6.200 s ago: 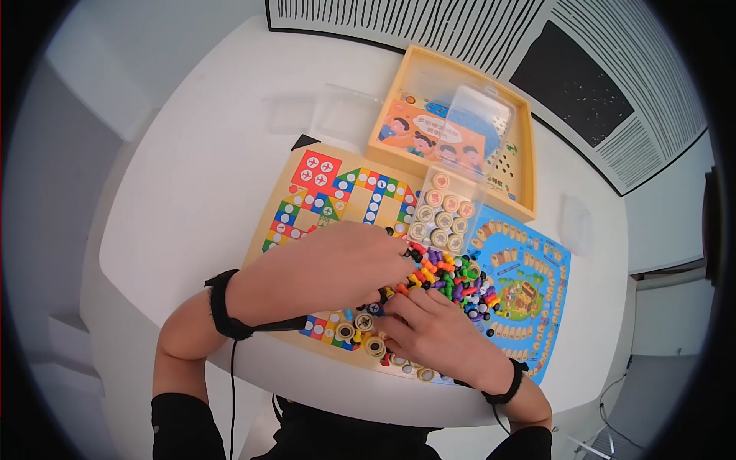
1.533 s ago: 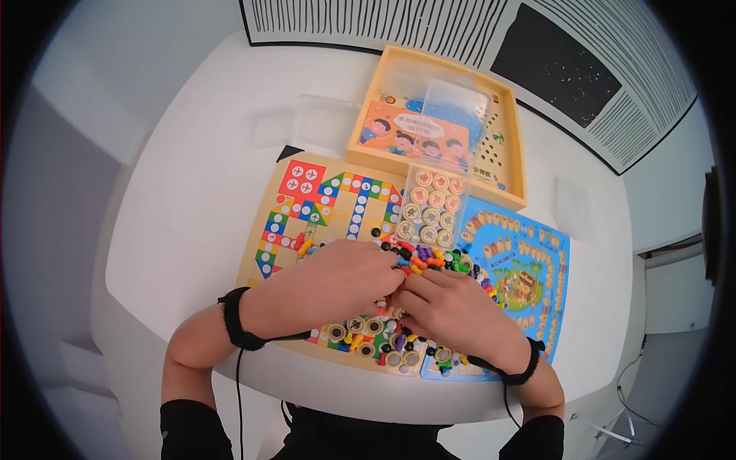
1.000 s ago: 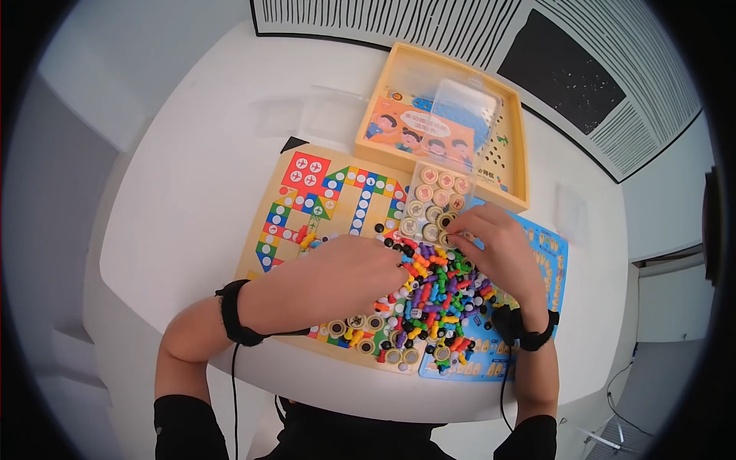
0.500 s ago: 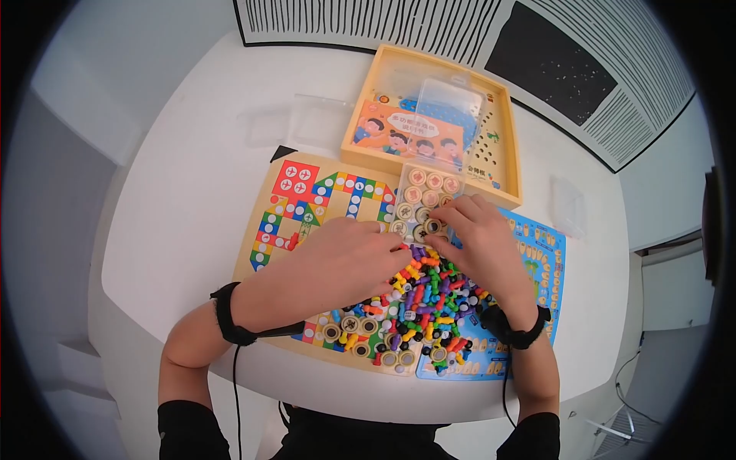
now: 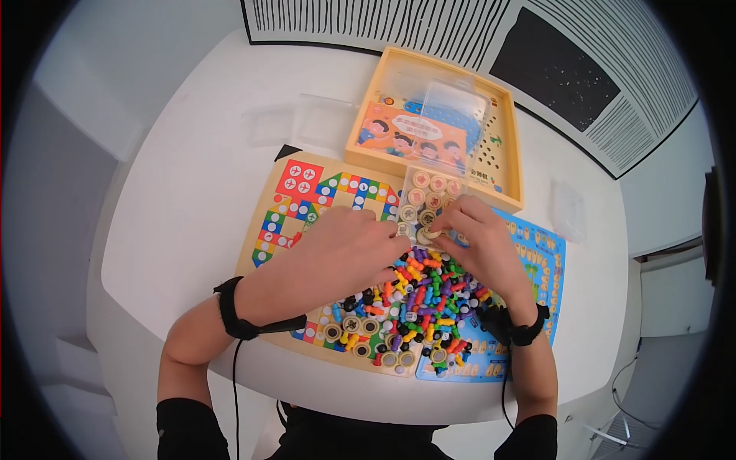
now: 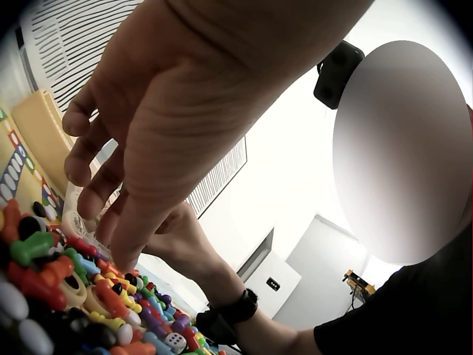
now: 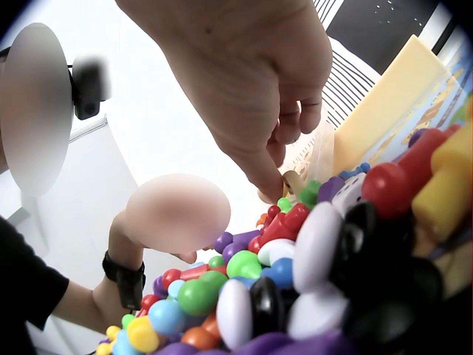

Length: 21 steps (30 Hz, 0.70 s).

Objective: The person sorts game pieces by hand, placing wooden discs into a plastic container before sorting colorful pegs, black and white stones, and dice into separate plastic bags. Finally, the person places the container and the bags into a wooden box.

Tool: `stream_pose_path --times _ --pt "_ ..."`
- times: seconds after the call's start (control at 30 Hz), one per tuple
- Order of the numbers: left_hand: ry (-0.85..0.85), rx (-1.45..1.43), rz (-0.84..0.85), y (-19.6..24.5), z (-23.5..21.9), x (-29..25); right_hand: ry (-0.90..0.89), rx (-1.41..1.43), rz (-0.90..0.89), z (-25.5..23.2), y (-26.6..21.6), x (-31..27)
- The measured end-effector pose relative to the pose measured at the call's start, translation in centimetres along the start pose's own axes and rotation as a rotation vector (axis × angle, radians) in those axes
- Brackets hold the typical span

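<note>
My right hand (image 5: 489, 244) is over a clear plastic box (image 5: 404, 186) and pinches a round wooden Chinese chess piece (image 5: 434, 234) between thumb and fingers at the near end. Similar discs with red or dark characters lie in rows inside. In the right wrist view, the pinched piece (image 7: 293, 182) is partly hidden by fingers. My left hand (image 5: 333, 249) hovers at the box's near left corner, its fingers (image 6: 103, 194) loosely bent with nothing visible in them. Below both hands spreads a heap of coloured pegs (image 5: 441, 287), mixed with black and white pieces, dice and more wooden discs.
Under the heap lie a wooden ludo board (image 5: 264, 211) and a blue game board (image 5: 553, 268). Behind stands a wooden tray (image 5: 515, 146) with an orange booklet (image 5: 418, 136) and a clear container inside. Other clear plastic pieces lie at the back left (image 5: 322, 115) and right (image 5: 567, 211).
Both hands were in the heap earlier. My right hand has since moved up to the clear box with a chess piece, which it now tilts at the near end. My left hand has drawn back from the heap.
</note>
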<state>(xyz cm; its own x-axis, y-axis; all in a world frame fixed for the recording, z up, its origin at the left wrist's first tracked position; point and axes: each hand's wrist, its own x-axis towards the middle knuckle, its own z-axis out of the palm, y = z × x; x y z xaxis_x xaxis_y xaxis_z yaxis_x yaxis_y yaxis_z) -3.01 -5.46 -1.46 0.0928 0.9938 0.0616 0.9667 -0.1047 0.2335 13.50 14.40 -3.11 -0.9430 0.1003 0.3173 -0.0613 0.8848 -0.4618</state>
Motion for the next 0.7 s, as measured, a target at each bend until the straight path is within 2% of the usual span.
stream_pose_path --times 0.07,0.13,0.27,0.37,0.53,0.7 --pt "0.009 0.02 -0.012 0.0 -0.1 0.0 0.002 0.014 -0.001 0.0 0.2 -0.1" --pt "-0.002 0.007 -0.058 0.0 -0.2 0.0 -0.074 -0.003 -0.049 -0.1 0.4 -0.2" --pt "0.051 -0.004 -0.049 -0.2 0.3 0.2 -0.061 -0.019 -0.066 -0.8 0.3 -0.5" --pt "0.085 -0.033 -0.031 -0.2 0.6 0.6 -0.033 -0.047 -0.014 -1.1 0.2 -0.6" --pt "-0.055 -0.01 0.044 0.4 1.0 0.7 -0.055 -0.011 -0.002 -1.6 0.0 -0.7" --pt "-0.084 -0.015 0.034 0.2 1.2 0.8 -0.072 -0.032 0.004 -0.8 0.5 -0.9"
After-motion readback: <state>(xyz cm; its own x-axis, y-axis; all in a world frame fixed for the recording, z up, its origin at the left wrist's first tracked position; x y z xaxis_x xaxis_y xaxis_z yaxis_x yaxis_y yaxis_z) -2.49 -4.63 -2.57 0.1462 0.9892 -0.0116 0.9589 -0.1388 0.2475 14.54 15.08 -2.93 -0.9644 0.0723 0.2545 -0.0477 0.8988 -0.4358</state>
